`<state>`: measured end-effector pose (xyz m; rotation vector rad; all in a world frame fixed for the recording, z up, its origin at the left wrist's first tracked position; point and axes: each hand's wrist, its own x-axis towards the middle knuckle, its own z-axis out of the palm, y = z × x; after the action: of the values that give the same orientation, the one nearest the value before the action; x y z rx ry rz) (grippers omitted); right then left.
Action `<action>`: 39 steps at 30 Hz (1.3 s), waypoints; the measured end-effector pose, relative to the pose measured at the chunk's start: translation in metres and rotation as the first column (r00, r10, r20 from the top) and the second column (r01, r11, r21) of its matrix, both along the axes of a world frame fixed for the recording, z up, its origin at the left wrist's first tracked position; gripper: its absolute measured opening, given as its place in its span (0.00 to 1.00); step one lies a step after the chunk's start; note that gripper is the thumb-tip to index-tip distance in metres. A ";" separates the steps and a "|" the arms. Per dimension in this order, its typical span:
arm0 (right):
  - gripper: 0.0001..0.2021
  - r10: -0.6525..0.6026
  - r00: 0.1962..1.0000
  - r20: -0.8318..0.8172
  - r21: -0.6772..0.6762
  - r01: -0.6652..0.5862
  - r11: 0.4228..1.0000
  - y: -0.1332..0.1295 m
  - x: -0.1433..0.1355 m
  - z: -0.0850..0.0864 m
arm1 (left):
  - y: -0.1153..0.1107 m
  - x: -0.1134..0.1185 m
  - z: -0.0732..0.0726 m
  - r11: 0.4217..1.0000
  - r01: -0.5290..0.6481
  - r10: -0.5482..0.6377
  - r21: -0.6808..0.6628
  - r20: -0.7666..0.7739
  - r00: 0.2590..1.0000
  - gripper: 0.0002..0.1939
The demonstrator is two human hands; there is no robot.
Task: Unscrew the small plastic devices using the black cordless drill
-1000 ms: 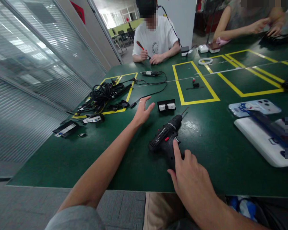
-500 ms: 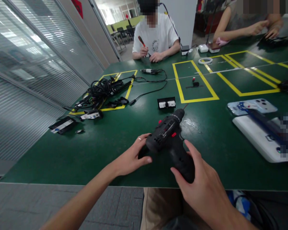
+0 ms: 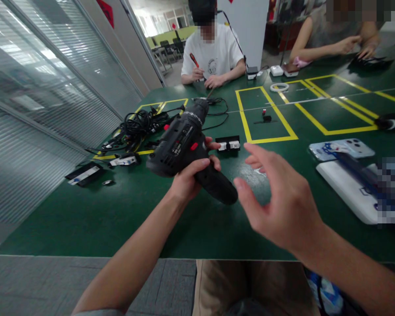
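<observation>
A black cordless drill (image 3: 181,145) with red buttons is held up above the green table, its chuck and thin bit pointing away from me. My left hand (image 3: 192,175) is wrapped round the drill's grip just below the body. To the right of the handle's butt, my right hand (image 3: 279,197) is open, thumb and fingers apart, holding nothing. Just beyond the hands lies a small black piece with white blocks (image 3: 228,144) on the table.
Tangled black cables (image 3: 141,125) and small parts lie at the left. A phone (image 3: 340,149) and a white case (image 3: 352,188) lie at the right. Yellow tape (image 3: 271,141) marks rectangles on the table (image 3: 118,219). Two people sit across, one holding a screwdriver (image 3: 194,60).
The drill has moved up and left, now in my left hand's grip. My right hand has let go of its handle and opened.
</observation>
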<state>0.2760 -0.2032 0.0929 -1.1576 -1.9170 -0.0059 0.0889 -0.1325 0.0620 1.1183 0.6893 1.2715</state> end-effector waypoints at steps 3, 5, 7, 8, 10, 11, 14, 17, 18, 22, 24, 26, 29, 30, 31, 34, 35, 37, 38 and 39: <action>0.22 -0.126 0.991 0.041 -0.076 0.129 0.989 0.057 0.015 -0.018 | 0.026 -0.016 -0.013 0.994 -0.056 0.063 0.096 -0.071 0.995 0.23; 0.24 -0.151 0.987 0.051 -0.166 0.157 0.973 0.097 0.017 -0.039 | 0.032 -0.022 -0.021 0.996 -0.037 0.043 0.077 -0.089 0.995 0.21; 0.29 -0.105 0.994 0.032 -0.194 0.109 0.975 0.132 0.015 -0.062 | 0.032 -0.026 -0.027 1.000 0.006 -0.005 0.018 -0.068 0.998 0.19; 0.32 -0.064 0.998 0.016 -0.188 0.066 0.980 0.146 0.013 -0.073 | 0.030 -0.027 -0.029 1.000 0.026 -0.027 -0.013 -0.053 0.998 0.19; 0.35 -0.006 0.999 -0.037 -0.208 -0.002 0.978 0.167 0.007 -0.091 | 0.027 -0.029 -0.031 0.997 0.051 -0.054 -0.059 -0.038 0.998 0.20; 0.36 0.013 0.998 -0.058 -0.230 -0.026 0.973 0.175 0.005 -0.099 | 0.025 -0.029 -0.031 0.996 0.056 -0.059 -0.069 -0.041 0.997 0.21; 0.35 0.051 0.989 -0.140 -0.280 -0.089 0.956 0.189 0.002 -0.115 | 0.022 -0.030 -0.028 0.995 0.076 -0.079 -0.060 -0.055 0.995 0.22; 0.27 0.073 0.978 -0.196 -0.312 -0.132 0.941 0.198 0.004 -0.122 | 0.016 -0.028 -0.025 0.988 0.141 -0.144 -0.060 -0.045 0.989 0.22; 0.26 0.072 0.977 -0.200 -0.317 -0.134 0.939 0.201 0.006 -0.123 | 0.014 -0.027 -0.024 0.983 0.167 -0.170 -0.073 -0.035 0.985 0.22; 0.25 0.047 0.978 -0.204 -0.322 -0.112 0.940 0.214 0.014 -0.123 | 0.005 -0.018 -0.021 0.956 0.237 -0.240 -0.175 -0.001 0.971 0.21; 0.25 0.033 0.979 -0.203 -0.316 -0.097 0.944 0.219 0.017 -0.124 | 0.001 -0.014 -0.020 0.941 0.251 -0.254 -0.227 0.017 0.967 0.21; 0.24 0.030 0.980 -0.197 -0.306 -0.091 0.948 0.222 0.018 -0.125 | -0.001 -0.013 -0.019 0.930 0.253 -0.254 -0.266 0.031 0.967 0.20; 0.24 0.012 0.982 -0.188 -0.293 -0.068 0.954 0.224 0.018 -0.127 | -0.005 -0.013 -0.016 0.929 0.217 -0.226 -0.301 0.006 0.974 0.19; 0.25 -0.006 0.982 -0.187 -0.291 -0.049 0.955 0.225 0.018 -0.128 | -0.006 -0.013 -0.015 0.930 0.202 -0.216 -0.307 -0.009 0.976 0.19; 0.26 -0.027 0.982 -0.185 -0.291 -0.028 0.956 0.226 0.018 -0.128 | -0.007 -0.014 -0.014 0.930 0.190 -0.208 -0.313 -0.024 0.978 0.19; 0.27 -0.066 0.982 -0.176 -0.299 0.010 0.954 0.227 0.019 -0.129 | -0.012 -0.014 -0.010 0.926 0.167 -0.199 -0.338 -0.061 0.978 0.19; 0.27 -0.065 0.983 -0.173 -0.301 0.010 0.953 0.228 0.019 -0.129 | -0.014 -0.014 -0.009 0.924 0.159 -0.197 -0.348 -0.075 0.978 0.19; 0.27 -0.055 0.983 -0.175 -0.298 0.000 0.955 0.227 0.019 -0.128 | -0.016 -0.012 -0.007 0.917 0.141 -0.193 -0.373 -0.105 0.976 0.19; 0.27 -0.049 0.983 -0.176 -0.292 -0.004 0.956 0.227 0.019 -0.128 | -0.017 -0.011 -0.007 0.913 0.134 -0.192 -0.386 -0.115 0.975 0.18; 0.27 -0.045 0.984 -0.175 -0.284 -0.006 0.959 0.227 0.019 -0.128 | -0.017 -0.010 -0.007 0.907 0.130 -0.193 -0.400 -0.122 0.974 0.18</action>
<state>0.2951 0.0239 -0.0353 -1.3177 -1.7835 0.3629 0.0786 -0.1500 0.0548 0.9284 0.9052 0.8590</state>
